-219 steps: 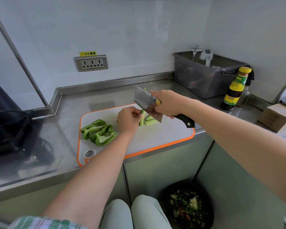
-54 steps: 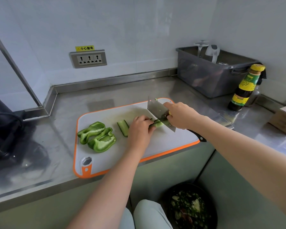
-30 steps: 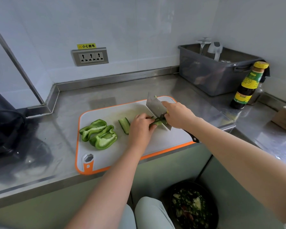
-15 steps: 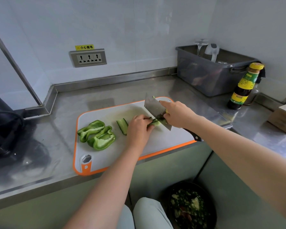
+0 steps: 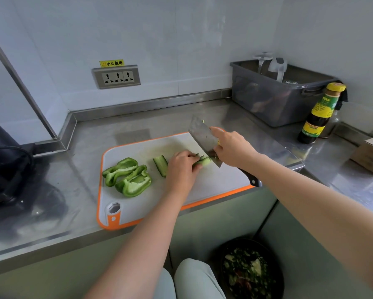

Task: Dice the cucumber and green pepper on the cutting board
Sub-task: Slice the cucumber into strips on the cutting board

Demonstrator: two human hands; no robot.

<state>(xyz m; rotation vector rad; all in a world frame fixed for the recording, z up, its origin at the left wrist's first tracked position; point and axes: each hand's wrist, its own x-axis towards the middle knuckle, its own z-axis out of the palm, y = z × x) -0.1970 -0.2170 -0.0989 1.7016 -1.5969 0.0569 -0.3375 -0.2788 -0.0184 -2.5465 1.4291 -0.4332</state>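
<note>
my right hand (image 5: 233, 149) grips flat steel cleaver (image 5: 201, 138) | left hand (image 5: 181, 167) curled on cucumber strip (image 5: 205, 161) | orange-rimmed cutting board (image 5: 220, 180), steel counter (image 5: 95, 134)

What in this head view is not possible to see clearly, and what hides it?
Head view:
Cucumber under the cut: mostly covered by the left hand.
Cleaver handle: partly wrapped by the right hand.
Sauce bottle label: text too small.
Grey bin contents: behind its wall.

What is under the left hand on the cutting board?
A cucumber strip: its pale cut end sticks out from under the fingertips of the left hand, beside the cleaver. The hand covers the rest, so the strip's length cannot be seen.
</note>
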